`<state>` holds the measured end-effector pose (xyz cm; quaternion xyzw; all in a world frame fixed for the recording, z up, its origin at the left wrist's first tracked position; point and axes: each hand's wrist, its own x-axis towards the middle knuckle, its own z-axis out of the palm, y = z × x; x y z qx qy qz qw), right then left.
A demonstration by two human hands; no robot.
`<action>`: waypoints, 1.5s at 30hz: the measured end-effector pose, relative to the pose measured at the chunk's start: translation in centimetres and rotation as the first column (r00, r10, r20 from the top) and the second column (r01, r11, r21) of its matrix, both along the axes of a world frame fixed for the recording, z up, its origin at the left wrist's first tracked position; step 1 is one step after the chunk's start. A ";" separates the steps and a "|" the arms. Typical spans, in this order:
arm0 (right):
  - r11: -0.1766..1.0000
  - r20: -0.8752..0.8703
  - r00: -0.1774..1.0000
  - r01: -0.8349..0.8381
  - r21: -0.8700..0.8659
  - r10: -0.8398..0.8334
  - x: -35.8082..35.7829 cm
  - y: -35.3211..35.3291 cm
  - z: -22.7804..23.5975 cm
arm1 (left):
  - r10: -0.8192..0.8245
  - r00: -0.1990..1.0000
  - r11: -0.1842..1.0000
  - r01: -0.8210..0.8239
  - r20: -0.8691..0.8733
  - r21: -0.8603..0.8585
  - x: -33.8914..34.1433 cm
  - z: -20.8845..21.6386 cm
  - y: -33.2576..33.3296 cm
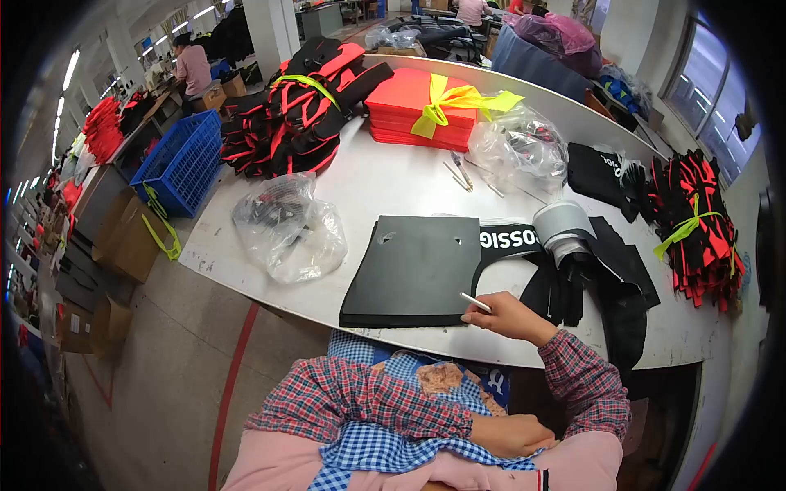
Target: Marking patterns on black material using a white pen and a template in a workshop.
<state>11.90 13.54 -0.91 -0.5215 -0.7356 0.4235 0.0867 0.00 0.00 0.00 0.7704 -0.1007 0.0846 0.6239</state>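
You are pinching a slim white pen-like stick (476, 304) in your right hand (514, 317), fingers closed together around it, just beside the near right corner of a stack of flat black four-sided sheets (413, 274). The stack is lying left and far of those fingers, near the near edge of the white surface (381, 192); its sides are looking close in length, so you can't be sure of its long axis. The stick is pointing left and far, its tip overlapping the stack's right edge, though whether it is touching is unclear. Your left hand (511, 434) is resting near your lap, farther from the stack; you can't tell whether its fingers are apart or together. As for writing, bold white capitals are showing on a curved black band (508, 238) right of the stack, and more white lettering is showing on folded black pieces (591, 173) at far right.
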 end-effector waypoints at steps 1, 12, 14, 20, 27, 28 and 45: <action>1.000 -0.018 1.000 0.015 0.012 -0.014 0.0 0.1 -0.7 | 0.040 0.999 0.999 -0.040 -0.003 -0.018 0.0 0.1 0.0; 0.820 -0.035 0.895 0.423 0.385 -0.445 0.3 1.1 -10.9 | 0.712 0.667 0.699 -0.705 -0.220 0.120 -7.4 -4.7 7.3; 0.820 -0.042 0.886 0.445 0.361 -0.462 -0.3 0.9 -11.0 | 0.894 0.446 0.410 -0.857 0.048 0.313 -11.2 -7.8 9.4; 0.796 -0.048 0.857 0.496 0.346 -0.513 -0.3 1.1 -11.7 | 0.980 0.101 -0.063 -0.664 0.173 0.745 -20.1 -12.6 12.3; 0.771 -0.092 0.837 0.535 0.344 -0.539 -1.1 1.2 -11.7 | 0.976 0.108 -0.089 -0.588 0.187 0.804 -21.9 -14.3 11.9; 0.771 -0.091 0.836 0.536 0.343 -0.541 -1.2 1.2 -11.6 | 0.977 0.110 -0.086 -0.589 0.185 0.804 -22.0 -14.4 11.9; 0.711 -0.202 0.759 0.651 0.267 -0.619 -1.7 1.2 -11.1 | 0.969 0.135 -0.077 -0.636 0.209 0.768 -22.5 -14.7 12.0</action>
